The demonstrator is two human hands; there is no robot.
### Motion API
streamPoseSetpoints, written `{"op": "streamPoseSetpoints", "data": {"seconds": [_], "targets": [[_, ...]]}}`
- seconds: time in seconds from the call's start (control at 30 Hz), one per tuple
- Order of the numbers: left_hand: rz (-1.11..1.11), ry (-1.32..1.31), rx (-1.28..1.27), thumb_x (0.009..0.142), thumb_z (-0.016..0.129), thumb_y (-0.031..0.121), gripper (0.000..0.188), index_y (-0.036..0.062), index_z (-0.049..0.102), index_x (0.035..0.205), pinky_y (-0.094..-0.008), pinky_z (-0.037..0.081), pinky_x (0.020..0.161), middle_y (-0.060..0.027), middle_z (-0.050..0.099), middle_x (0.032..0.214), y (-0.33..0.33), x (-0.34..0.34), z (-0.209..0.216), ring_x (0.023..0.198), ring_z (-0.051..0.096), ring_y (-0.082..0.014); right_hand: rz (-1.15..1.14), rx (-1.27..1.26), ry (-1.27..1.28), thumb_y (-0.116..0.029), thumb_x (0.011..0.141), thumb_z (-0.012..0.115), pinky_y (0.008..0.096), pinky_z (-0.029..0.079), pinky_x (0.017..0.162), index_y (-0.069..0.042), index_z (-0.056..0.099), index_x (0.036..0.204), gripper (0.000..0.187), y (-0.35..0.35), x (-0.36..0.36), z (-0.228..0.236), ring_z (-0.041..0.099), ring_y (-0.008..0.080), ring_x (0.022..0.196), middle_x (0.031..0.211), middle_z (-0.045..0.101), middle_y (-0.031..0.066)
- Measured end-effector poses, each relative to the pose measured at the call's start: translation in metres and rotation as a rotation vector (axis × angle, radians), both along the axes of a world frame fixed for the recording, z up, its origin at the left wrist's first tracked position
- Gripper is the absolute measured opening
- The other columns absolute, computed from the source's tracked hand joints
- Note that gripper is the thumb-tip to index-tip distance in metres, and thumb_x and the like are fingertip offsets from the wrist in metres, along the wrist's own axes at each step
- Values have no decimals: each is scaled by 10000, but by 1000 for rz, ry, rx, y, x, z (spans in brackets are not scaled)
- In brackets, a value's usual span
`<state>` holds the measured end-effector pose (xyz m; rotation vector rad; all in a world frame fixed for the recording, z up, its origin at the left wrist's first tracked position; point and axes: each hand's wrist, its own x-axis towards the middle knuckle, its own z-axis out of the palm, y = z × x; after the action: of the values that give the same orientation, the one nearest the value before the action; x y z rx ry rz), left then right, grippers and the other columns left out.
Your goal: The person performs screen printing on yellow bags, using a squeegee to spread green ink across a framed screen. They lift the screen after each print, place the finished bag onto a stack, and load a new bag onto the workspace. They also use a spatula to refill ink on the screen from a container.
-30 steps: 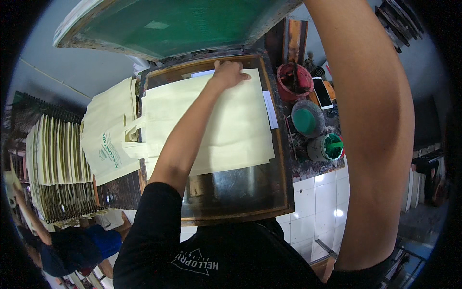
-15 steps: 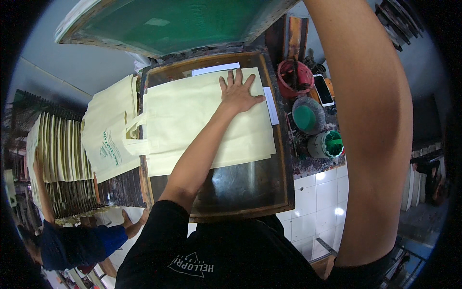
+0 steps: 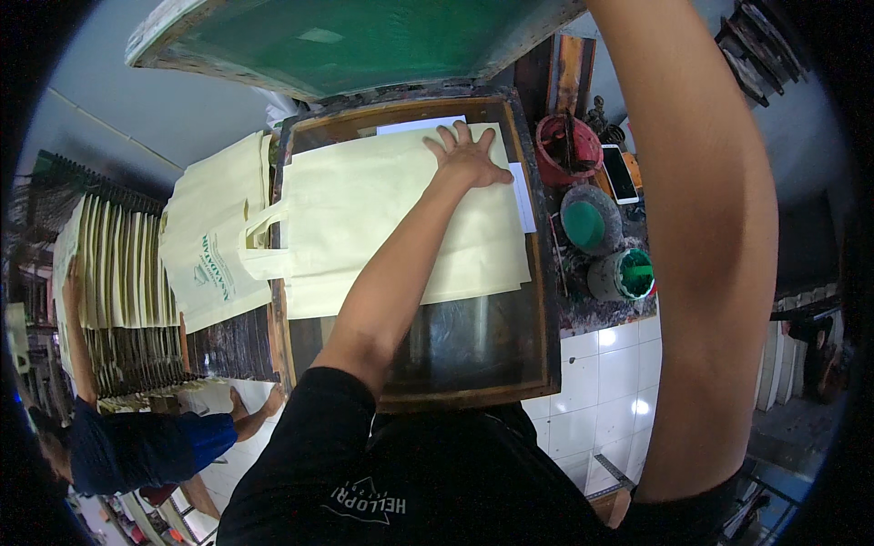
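Palm down with its fingers spread, my left hand (image 3: 469, 164) presses on the far right part of a blank cream cloth bag (image 3: 364, 209). This bag lies flat on a dark, wood-framed glassy board (image 3: 473, 341), its handles pointing left. White strips (image 3: 522, 196) lie along its far and right edges. My right arm (image 3: 701, 227) reaches up past the upper edge of the view, so its hand is out of sight. Above the board's far side is a raised printing screen (image 3: 346, 45) with green mesh.
At left are a cream bag with green print (image 3: 214, 246) and a rack of upright bags (image 3: 118, 264), where another person (image 3: 146, 446) works. On the right stand a red bucket (image 3: 555, 164), a bowl of green paint (image 3: 583, 223), a paint tub (image 3: 619, 276) and a phone (image 3: 620, 175).
The whole view has shifted slightly, moving the board and bag a little right and up in the picture. My left hand stays spread on the bag, and the screen stays raised.
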<state>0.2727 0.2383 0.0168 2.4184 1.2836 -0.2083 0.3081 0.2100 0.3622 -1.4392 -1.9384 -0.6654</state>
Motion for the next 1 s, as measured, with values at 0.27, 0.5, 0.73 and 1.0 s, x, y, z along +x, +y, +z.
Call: {"op": "streamPoseSetpoints", "data": {"seconds": [0.27, 0.5, 0.73, 1.0], "targets": [[56, -1434, -389, 949, 686, 353, 609, -79, 525, 1347, -421, 475, 1033, -265, 616, 1289, -67, -122, 79, 1167, 642, -316, -226, -336, 255, -285, 898, 707, 474, 530, 768, -2, 753, 870, 287, -78, -62, -46, 682, 332, 746, 775, 711, 183], [583, -1427, -827, 959, 649, 154, 224, -64, 699, 947, -330, 563, 683, -196, 737, 857, -217, -259, 25, 687, 702, -222, 147, -230, 241, -289, 895, 685, 420, 534, 627, -98, 616, 884, 203, -168, -58, -242, 639, 288, 746, 792, 635, 85], [736, -1265, -904, 969, 672, 201, 265, -57, 689, 911, -282, 524, 598, -144, 716, 806, -237, -261, -34, 596, 660, -165, 85, -503, 34, -298, 906, 669, 426, 535, 612, -87, 615, 874, 220, -168, -67, -316, 659, 295, 772, 798, 656, 94], [758, -1229, -939, 964, 682, 192, 280, -46, 675, 818, -267, 488, 525, -105, 675, 705, -233, -261, -31, 510, 612, -147, 178, -721, 16, -280, 866, 725, 425, 505, 601, -71, 619, 859, 234, -191, -64, -292, 651, 298, 742, 765, 646, 117]]}}
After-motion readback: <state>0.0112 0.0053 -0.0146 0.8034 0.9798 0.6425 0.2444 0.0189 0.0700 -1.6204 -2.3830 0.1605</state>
